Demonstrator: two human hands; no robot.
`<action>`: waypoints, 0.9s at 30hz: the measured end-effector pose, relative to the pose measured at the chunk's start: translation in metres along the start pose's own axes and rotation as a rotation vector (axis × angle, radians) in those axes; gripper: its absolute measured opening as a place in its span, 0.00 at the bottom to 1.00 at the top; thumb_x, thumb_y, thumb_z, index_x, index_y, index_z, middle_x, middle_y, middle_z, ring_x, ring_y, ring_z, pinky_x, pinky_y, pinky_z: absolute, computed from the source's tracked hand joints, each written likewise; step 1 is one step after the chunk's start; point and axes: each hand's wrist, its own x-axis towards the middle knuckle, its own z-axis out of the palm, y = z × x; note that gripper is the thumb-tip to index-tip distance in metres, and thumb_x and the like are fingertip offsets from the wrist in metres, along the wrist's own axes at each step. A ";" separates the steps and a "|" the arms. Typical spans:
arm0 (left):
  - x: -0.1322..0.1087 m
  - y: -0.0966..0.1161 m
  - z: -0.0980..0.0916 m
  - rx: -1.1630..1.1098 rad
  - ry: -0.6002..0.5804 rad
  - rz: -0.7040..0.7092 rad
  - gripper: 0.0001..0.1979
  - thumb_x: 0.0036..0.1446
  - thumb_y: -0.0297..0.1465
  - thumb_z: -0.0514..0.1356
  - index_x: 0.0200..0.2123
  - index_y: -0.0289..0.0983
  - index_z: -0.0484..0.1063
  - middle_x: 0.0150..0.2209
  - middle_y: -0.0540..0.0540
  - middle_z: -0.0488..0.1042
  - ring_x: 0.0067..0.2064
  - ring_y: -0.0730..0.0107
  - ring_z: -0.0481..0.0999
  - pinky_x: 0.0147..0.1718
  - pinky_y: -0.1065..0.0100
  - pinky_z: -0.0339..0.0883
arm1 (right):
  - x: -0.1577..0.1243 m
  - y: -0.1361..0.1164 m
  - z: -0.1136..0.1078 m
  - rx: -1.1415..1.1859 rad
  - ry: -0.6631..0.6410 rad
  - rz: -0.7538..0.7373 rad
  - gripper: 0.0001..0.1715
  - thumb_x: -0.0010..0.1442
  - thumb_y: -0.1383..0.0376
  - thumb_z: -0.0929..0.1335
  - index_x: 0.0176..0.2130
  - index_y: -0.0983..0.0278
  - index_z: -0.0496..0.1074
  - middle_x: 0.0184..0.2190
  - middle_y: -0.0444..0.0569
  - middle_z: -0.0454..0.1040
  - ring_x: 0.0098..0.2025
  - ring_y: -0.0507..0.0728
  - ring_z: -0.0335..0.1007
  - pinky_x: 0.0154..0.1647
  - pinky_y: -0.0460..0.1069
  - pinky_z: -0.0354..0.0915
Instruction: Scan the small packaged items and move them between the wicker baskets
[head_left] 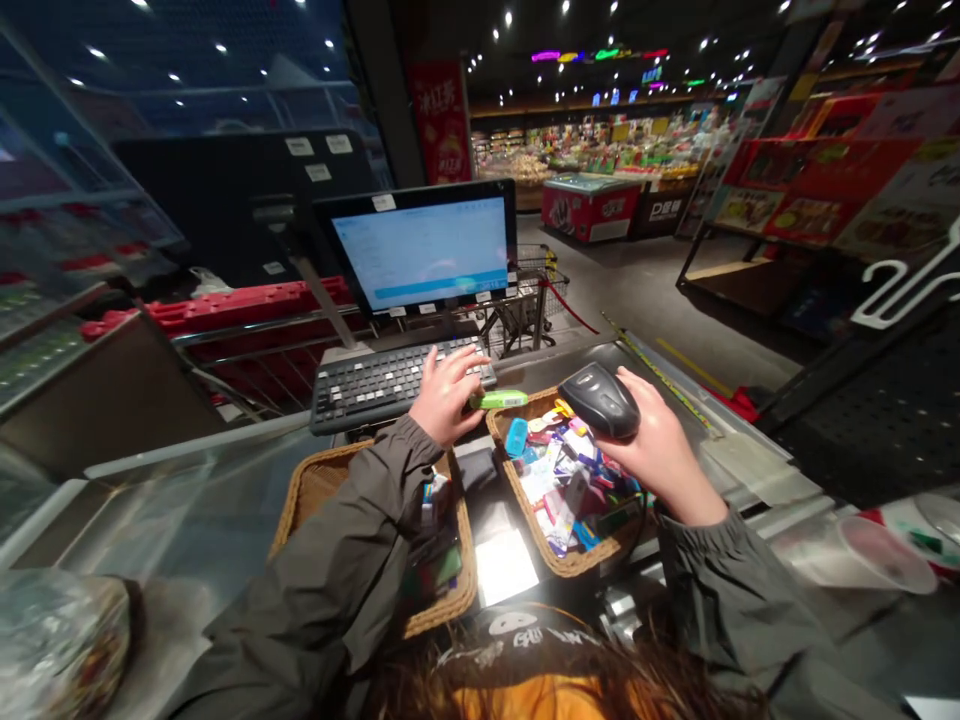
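My right hand (660,440) is wrapped round a black handheld barcode scanner (600,398), held above the far end of the right wicker basket (551,570). Small colourful packets and pieces (566,475) fill that basket. Over the right end of a black keyboard (382,385) is my left hand (448,395), its fingers stretched across the keys. A slim bright green item (501,399) with a white label sticks out from beneath its thumb side and seems held there; its kind is unclear. My left forearm hides part of the left wicker basket (300,480).
A lit monitor (427,250) stands behind the keyboard, beside a larger dark screen back (240,200). Cups (862,550) stand at the right, and a clear-wrapped package (60,640) lies at near left. Beyond the counter are a shopping cart (525,290) and a red freezer (589,210).
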 end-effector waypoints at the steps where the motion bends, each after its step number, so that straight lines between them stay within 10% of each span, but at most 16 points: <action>1: -0.003 -0.006 -0.009 0.023 0.041 -0.016 0.03 0.54 0.32 0.60 0.32 0.39 0.71 0.58 0.40 0.72 0.67 0.51 0.60 0.67 0.39 0.34 | 0.006 -0.005 0.001 0.001 0.002 -0.038 0.32 0.50 0.59 0.72 0.54 0.64 0.67 0.55 0.61 0.71 0.65 0.73 0.60 0.65 0.71 0.56; 12: -0.031 -0.044 -0.088 0.177 0.253 -0.116 0.02 0.53 0.30 0.60 0.32 0.39 0.70 0.62 0.39 0.68 0.69 0.51 0.57 0.67 0.39 0.35 | 0.066 -0.092 0.012 0.010 -0.014 -0.379 0.26 0.50 0.64 0.70 0.51 0.61 0.70 0.56 0.59 0.70 0.66 0.75 0.56 0.64 0.73 0.55; 27: -0.067 -0.069 -0.112 0.219 0.296 -0.181 0.02 0.53 0.30 0.60 0.32 0.39 0.69 0.67 0.38 0.61 0.70 0.52 0.54 0.67 0.40 0.34 | 0.055 -0.145 0.047 0.007 -0.184 -0.427 0.31 0.49 0.66 0.69 0.54 0.63 0.71 0.59 0.59 0.68 0.69 0.74 0.50 0.66 0.75 0.47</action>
